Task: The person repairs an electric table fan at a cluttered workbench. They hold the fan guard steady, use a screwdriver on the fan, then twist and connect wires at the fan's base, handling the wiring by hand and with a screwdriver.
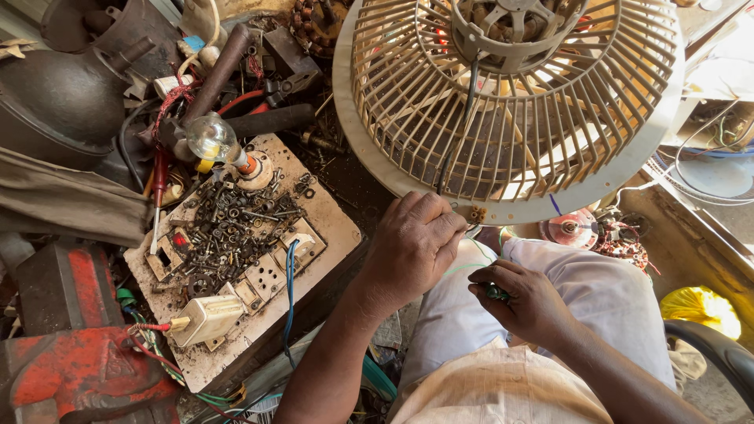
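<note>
Left hand (410, 250) curled knuckles-up, fingers bent; right hand (528, 302) pinched closed just beside it.

Matt beige plastic fan grille (510, 118); grimy wooden board (330, 224); glossy glass bulb (210, 137)

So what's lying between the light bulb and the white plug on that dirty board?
In the head view, a heap of dark screws and nuts lies on the board between the light bulb and the white plug.
</note>
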